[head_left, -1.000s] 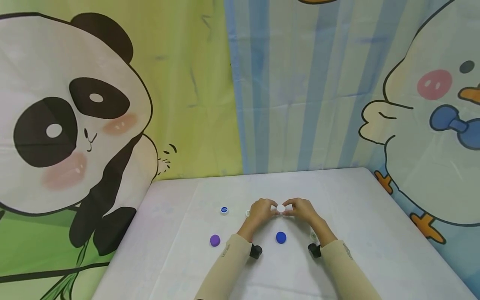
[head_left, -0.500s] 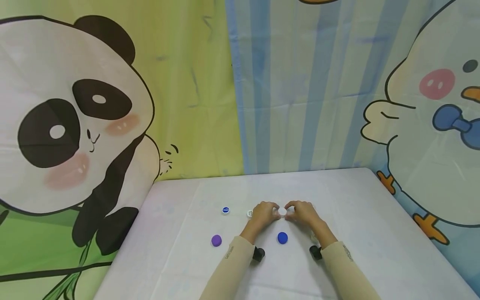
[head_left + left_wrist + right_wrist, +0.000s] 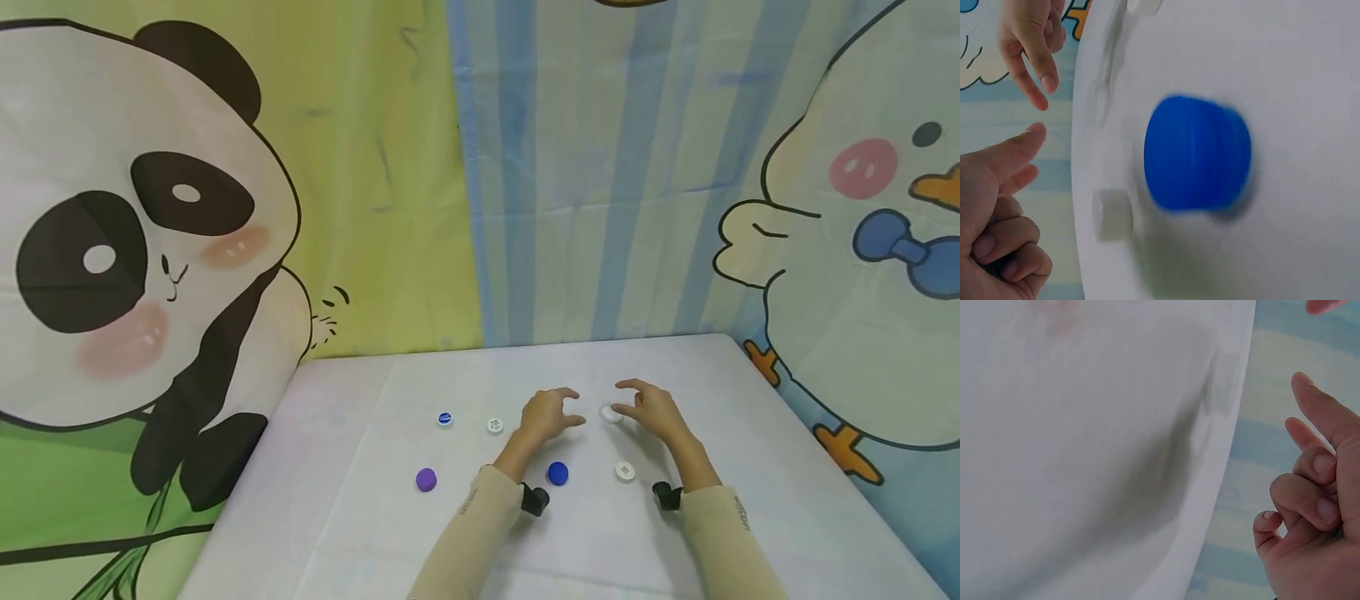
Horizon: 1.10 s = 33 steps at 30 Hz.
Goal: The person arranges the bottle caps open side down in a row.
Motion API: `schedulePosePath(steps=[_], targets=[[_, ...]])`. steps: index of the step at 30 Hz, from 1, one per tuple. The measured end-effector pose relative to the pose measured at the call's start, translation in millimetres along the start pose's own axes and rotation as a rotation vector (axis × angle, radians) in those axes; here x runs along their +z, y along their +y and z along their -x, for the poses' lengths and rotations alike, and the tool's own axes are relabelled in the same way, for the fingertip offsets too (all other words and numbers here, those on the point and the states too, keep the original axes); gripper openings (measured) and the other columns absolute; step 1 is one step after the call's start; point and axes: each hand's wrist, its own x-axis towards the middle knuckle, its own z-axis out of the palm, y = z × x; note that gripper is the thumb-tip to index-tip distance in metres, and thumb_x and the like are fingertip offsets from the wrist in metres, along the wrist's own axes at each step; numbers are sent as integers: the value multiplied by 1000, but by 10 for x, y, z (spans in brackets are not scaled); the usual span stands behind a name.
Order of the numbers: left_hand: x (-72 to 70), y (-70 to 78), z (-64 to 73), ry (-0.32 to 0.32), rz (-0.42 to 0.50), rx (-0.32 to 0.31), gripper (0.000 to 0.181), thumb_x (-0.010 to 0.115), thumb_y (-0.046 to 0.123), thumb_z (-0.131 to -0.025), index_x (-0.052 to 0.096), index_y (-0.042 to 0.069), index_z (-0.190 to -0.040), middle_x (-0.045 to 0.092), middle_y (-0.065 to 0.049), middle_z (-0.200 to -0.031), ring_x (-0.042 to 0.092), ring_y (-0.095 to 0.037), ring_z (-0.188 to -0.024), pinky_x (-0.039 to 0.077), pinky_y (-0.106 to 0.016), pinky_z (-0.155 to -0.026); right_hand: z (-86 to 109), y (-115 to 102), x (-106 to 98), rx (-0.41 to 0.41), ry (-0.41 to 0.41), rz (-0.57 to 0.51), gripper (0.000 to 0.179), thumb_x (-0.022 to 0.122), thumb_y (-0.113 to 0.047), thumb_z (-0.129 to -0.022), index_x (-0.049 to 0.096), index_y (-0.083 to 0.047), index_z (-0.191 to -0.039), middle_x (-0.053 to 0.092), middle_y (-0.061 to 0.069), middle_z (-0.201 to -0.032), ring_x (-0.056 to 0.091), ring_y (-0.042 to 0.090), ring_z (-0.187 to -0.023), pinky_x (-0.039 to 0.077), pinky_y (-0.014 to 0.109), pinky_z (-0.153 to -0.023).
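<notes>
My left hand (image 3: 546,414) hovers above the white table, its thumb and index finger spread apart with nothing between them. In the left wrist view, its other fingers curl loosely. My right hand (image 3: 654,410) is held alike, thumb and index finger apart. Just below its thumb lies a white bottle cap (image 3: 611,414), partly covered in the head view; the right wrist view shows a gap between hand and cap. Nearer to me are a blue bottle cap (image 3: 557,473), which looms large in the left wrist view, and another white cap (image 3: 625,472).
On the left of the table (image 3: 360,533) lie a purple cap (image 3: 426,479), a blue-and-white cap (image 3: 445,419) and a white cap (image 3: 495,426). A printed curtain (image 3: 555,183) hangs behind the far table edge.
Both hands have let go of the white cap they pinched together, and it now lies farther right on the table. They have drawn apart, the right hand shifting right and uncovering the near white cap.
</notes>
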Motion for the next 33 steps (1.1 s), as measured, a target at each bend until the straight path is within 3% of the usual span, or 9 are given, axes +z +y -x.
schedulePosePath(steps=[3,8,18,27,33], targets=[[99,124,-64,3,10,2,43,69,42,-74,60,29,-114,64,6,-108,60,-17,-93,46,-28,-71,43,152,-37,45,9,-40,51,67,-34,-79,54,-7,-120,43,4,-62,36,14,-53,31,26,-47],[247,236,-124,9,-64,-54,43,69,40,-75,60,31,-116,63,9,-108,60,-16,-92,47,-28,-70,43,304,71,79,-34,-105,53,70,-34,-76,55,-6,-119,42,1,-57,35,11,-49,31,24,-45],[417,414,-192,-103,-200,-102,43,69,37,-75,61,27,-116,62,9,-109,59,-15,-96,47,-29,-75,32,390,194,45,-42,-115,49,70,-31,-77,57,-11,-120,43,0,-56,35,12,-48,31,25,-45],[398,364,-148,-127,-228,-70,37,67,38,-77,63,28,-112,64,9,-105,61,-15,-93,47,-29,-74,40,329,218,47,-21,-103,45,71,-29,-75,60,-11,-115,41,0,-54,32,11,-46,30,25,-43],[286,324,-81,-69,-137,-42,33,68,40,-76,66,28,-107,65,9,-101,60,-15,-90,47,-26,-70,84,281,201,37,-26,-114,48,72,-36,-73,60,-14,-114,41,-1,-55,34,11,-46,31,23,-42]])
